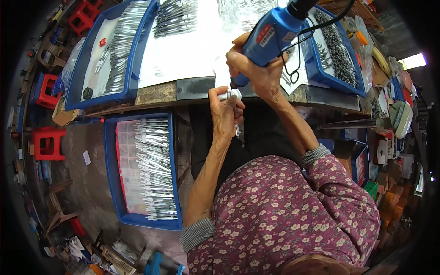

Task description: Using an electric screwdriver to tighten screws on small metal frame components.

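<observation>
At the table's front edge, my left hand (223, 112) is closed around a slim silvery metal part (234, 93). Its lower end sticks out below my fingers. My right hand (263, 75) grips a blue electric screwdriver (267, 39), which slants down toward the left. The driver's tip meets the metal part between my left fingers, though whether it sits on a screw is hidden. Behind my hands, loose dark metal pieces (176, 17) lie in rows on the white-covered worktable (183, 62).
A blue tray (134, 68) of metal parts rests at the table's left; another (316, 73) with small dark pieces is at the right. Below left stands a third blue tray (120, 201) of parts. Scissors (293, 75) lie beside the driver's cable. Red stools (48, 143) stand left.
</observation>
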